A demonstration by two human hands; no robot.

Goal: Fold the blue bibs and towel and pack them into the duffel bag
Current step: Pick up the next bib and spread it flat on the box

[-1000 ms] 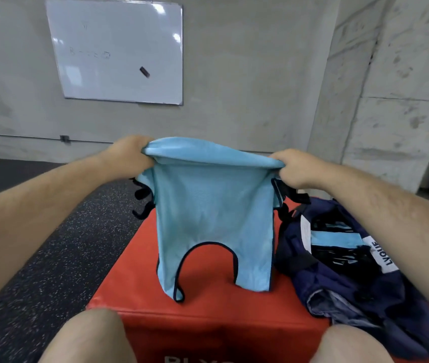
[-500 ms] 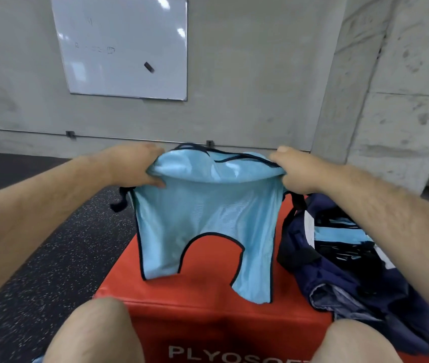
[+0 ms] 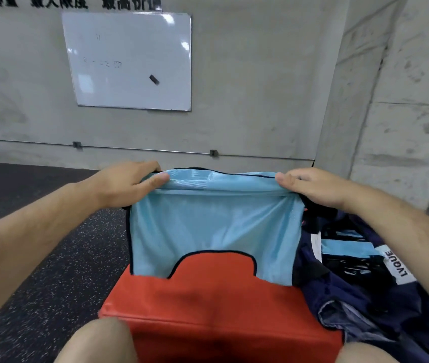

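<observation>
Navy fabric duffel bag (image 3: 365, 297), white label (image 3: 396, 263) reading "LVQUE", holds light-blue cloth (image 3: 344, 250). Fingers of left hand (image 3: 127, 179) and right hand (image 3: 310, 186) pinch the light-blue mesh bib (image 3: 213, 226).

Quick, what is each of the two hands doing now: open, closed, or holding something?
Left hand: closed, pinches the top left edge of the blue bib.
Right hand: closed, pinches the top right edge of the same bib.

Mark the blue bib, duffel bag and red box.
blue bib (image 3: 213, 226): head view, middle of its front panel.
duffel bag (image 3: 381, 318): head view, navy fabric of its near side.
red box (image 3: 208, 310): head view, bare top near the front edge.
</observation>
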